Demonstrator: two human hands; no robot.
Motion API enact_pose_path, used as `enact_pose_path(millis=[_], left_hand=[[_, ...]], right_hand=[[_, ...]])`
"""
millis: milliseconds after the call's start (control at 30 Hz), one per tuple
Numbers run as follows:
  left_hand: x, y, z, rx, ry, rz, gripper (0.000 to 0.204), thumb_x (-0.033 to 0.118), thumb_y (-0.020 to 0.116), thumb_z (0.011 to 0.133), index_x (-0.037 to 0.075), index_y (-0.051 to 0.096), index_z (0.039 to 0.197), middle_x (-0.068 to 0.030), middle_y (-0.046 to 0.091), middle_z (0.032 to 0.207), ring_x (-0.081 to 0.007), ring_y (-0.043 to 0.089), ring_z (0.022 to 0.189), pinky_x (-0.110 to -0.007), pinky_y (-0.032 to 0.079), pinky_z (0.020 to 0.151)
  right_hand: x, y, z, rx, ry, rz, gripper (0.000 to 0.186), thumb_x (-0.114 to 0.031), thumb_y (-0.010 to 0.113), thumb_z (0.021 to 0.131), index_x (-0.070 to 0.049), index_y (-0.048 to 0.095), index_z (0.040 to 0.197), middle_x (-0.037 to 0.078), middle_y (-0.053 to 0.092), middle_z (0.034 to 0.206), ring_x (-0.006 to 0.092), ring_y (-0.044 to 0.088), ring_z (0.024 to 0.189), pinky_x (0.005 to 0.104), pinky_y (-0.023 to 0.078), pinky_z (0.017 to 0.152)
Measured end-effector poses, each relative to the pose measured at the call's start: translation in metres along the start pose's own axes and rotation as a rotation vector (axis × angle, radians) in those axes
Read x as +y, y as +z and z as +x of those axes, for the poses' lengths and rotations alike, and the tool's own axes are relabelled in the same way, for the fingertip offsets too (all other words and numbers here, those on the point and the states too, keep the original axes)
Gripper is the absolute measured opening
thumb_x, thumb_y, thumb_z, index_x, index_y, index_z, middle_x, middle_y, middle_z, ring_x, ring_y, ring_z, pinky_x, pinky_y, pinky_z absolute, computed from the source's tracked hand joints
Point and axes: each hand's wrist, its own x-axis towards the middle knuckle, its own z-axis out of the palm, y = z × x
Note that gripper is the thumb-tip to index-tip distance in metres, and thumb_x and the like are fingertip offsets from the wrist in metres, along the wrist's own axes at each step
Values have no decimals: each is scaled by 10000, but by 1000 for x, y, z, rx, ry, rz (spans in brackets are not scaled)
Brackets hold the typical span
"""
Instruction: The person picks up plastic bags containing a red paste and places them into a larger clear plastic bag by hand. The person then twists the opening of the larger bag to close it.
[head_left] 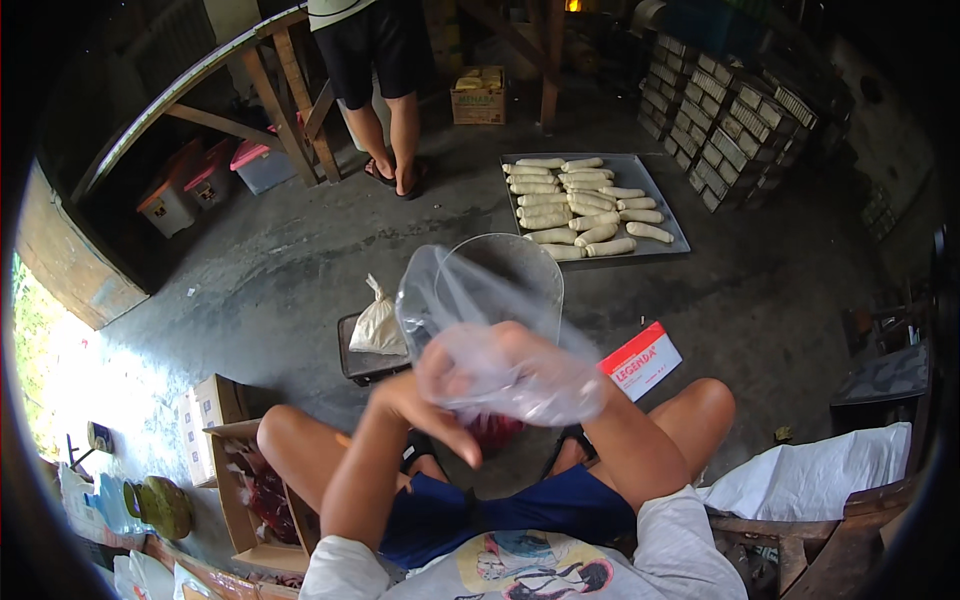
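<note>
A clear plastic bag (430, 290) is in front of me, its film spread over my right hand (530, 365) down to the wrist. The fingers of that hand look curled in the film. My left hand (425, 400) touches the bag from the left side, thumb stretched away and fingers partly blurred behind the plastic. Beyond the bag stands a large round metal-rimmed container (555, 270), mostly covered by the film. Something dark red (495, 432) lies below my hands, largely hidden.
A metal tray (680, 235) of pale rolls lies ahead. A tied white bag (378, 325) rests on a dark case (350, 350). To the right is a red and white box (642, 362); to the left, an open carton (245, 540). A person (375, 80) stands beyond, near stacked metal moulds (740, 125).
</note>
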Motion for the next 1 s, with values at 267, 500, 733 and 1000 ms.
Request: enact_pose_path(millis=[267, 500, 733, 1000], left_hand=[[-32, 70, 8, 117, -100, -147, 285, 214, 824, 783, 14, 691, 938, -78, 691, 956, -229, 650, 951, -346, 499, 883], [-40, 86, 8, 380, 55, 237, 145, 132, 612, 886, 33, 660, 981, -126, 673, 980, -274, 654, 916, -366, 520, 797], [-22, 94, 26, 408, 162, -44, 181, 164, 557, 945, 12, 622, 1018, -116, 640, 879, -284, 630, 817, -378, 505, 753], [26, 115, 39, 587, 457, 203, 268, 155, 475, 982, -50, 516, 1150, -241, 566, 1096, -427, 536, 1069, -486, 417, 932]], right_hand=[[-26, 8, -25, 91, 517, 62, 394, -376, 583, 962, 10, 645, 917, 111, 633, 942, 122, 590, 837, 262, 459, 683], [-28, 13, -32, 89, 323, 102, 180, -137, 708, 859, -11, 624, 958, 48, 626, 896, 128, 573, 787, 286, 471, 715], [-42, 4, -46, 176, 410, 167, 193, -214, 599, 959, -24, 610, 927, 61, 614, 870, 151, 582, 858, 308, 482, 745], [-73, 1, -33, 221, 16, -158, 632, -510, 297, 1031, -114, 431, 556, 93, 650, 781, 311, 618, 935, 517, 410, 955]])
